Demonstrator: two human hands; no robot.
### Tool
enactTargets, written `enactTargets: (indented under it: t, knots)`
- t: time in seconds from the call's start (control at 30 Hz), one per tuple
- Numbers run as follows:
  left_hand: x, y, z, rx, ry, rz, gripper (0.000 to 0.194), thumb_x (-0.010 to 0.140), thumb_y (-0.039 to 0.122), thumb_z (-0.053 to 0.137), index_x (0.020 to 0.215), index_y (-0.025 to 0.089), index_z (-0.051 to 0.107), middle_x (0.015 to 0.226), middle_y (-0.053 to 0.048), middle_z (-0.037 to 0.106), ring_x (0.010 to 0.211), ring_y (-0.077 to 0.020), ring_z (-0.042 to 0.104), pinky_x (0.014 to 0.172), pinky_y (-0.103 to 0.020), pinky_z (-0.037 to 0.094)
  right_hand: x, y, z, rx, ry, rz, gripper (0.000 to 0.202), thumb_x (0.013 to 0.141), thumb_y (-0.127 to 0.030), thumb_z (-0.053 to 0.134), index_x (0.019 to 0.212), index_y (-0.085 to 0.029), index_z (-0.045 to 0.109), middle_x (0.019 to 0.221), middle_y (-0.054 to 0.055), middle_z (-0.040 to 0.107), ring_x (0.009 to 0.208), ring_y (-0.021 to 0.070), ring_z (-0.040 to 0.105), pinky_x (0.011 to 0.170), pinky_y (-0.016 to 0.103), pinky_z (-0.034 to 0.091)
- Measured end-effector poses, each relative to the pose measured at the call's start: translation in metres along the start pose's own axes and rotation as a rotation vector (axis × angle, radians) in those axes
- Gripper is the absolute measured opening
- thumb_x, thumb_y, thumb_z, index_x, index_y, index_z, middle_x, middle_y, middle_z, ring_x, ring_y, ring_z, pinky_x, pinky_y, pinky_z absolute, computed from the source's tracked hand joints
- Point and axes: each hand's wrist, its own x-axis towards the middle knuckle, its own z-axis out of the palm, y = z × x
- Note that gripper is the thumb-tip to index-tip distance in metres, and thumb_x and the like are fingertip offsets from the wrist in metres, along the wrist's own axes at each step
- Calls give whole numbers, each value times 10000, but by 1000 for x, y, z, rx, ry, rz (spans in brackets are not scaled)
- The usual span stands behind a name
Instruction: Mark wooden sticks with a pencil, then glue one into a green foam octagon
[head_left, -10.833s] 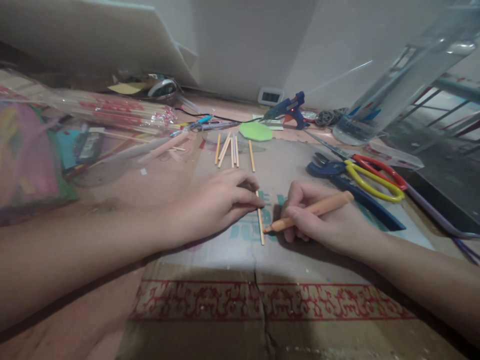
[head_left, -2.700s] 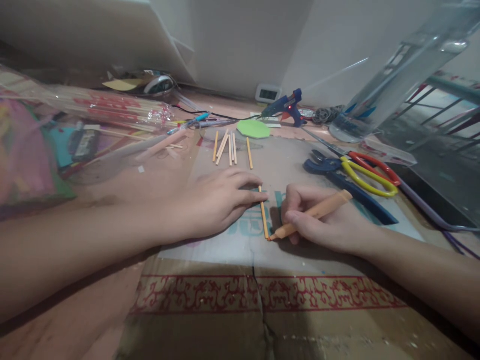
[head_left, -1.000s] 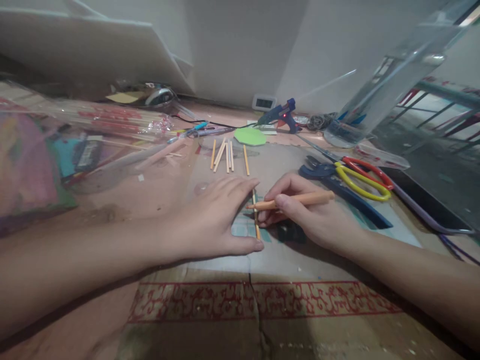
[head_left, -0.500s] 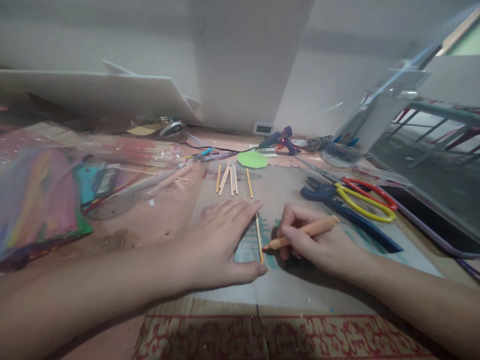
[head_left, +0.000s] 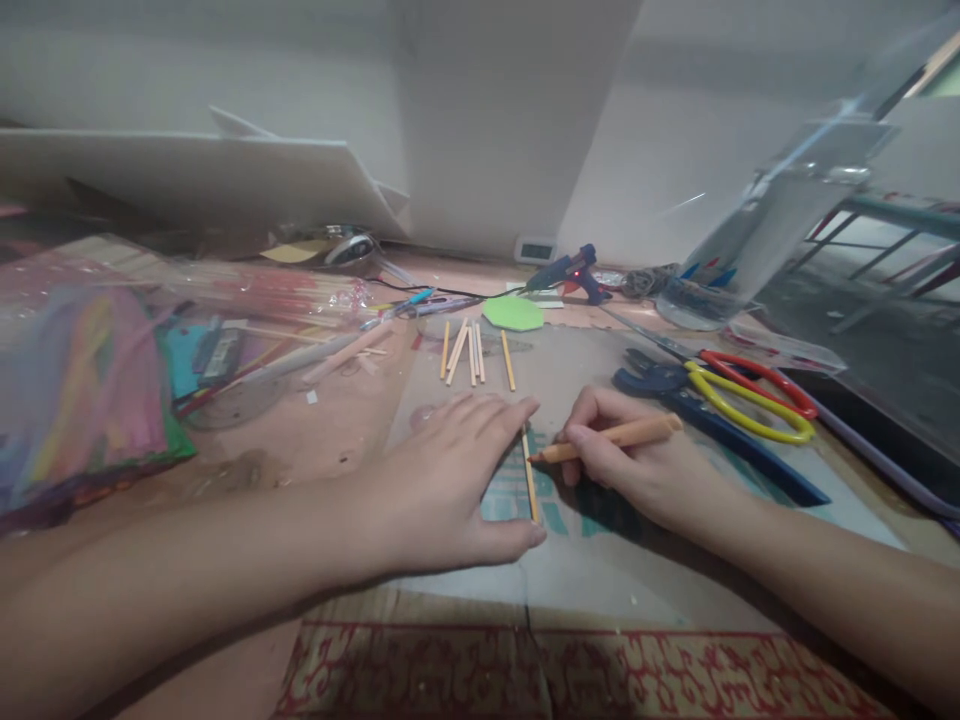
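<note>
A thin wooden stick (head_left: 530, 475) lies upright in view on the mat (head_left: 592, 575), partly coloured orange. My left hand (head_left: 450, 475) rests flat beside it, holding its far end at the fingertips and its near end at the thumb. In my right hand (head_left: 626, 440) is an orange marker (head_left: 641, 432), gripped like a pen, its tip touching the stick around mid-length. Beyond my left hand lie several short wooden sticks (head_left: 472, 355), some in a loose bunch. One orange stick (head_left: 508, 360) is set apart to their right.
Scissors (head_left: 750, 400) and dark blue pliers (head_left: 720, 430) lie right, with a phone (head_left: 862, 430) beyond. At the back are a green octagon (head_left: 513, 313), a glue gun (head_left: 570, 272) and a clear container (head_left: 705, 290). Bags of craft sticks (head_left: 97, 370) fill the left.
The marker tip has moved from near the stick's close end up to about its middle. My left hand still holds the stick. The view has shifted slightly.
</note>
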Motion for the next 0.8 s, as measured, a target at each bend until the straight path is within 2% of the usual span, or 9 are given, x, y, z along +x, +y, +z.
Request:
enactTargets:
  t: [0.2,0.37,0.5,0.7,0.8]
  knots:
    - [1,1,0,-6,9,4,937,817,580,722,1561,136,365,1567,-202,468,1481,-420,396,1187,-631,374,-5,-2,-2,50,-142,-24,226,928,-325,550,722,-238,517,604,44,728,557,169,678,512,255,482]
    - [1,0,0,8,6,12,940,830,588,711,1574,143,348,1571,-204,460,1477,-424,400,1194,-631,360,0,-1,-1,-8,-28,-9,219,945,-309,541,740,-234,518,604,27,717,558,154,665,550,260,492]
    - [1,0,-1,15,7,20,938,833,584,709,1575,138,346,1578,-203,452,1478,-428,397,1191,-629,365,6,1,-1,-5,38,-8,205,947,-286,553,754,-229,519,610,6,706,523,129,638,497,237,440]
    - [2,1,-1,17,3,10,931,833,584,700,1569,133,350,1568,-207,458,1475,-434,395,1168,-633,392,3,2,-2,73,-56,10,225,948,-312,573,747,-230,512,600,13,704,550,147,661,492,238,431]
    - [3,1,0,15,12,18,927,828,571,712,1567,139,356,1543,-199,486,1461,-437,415,1164,-635,397,4,4,-2,57,-45,6,228,953,-315,571,750,-229,511,600,10,705,527,134,633,483,233,410]
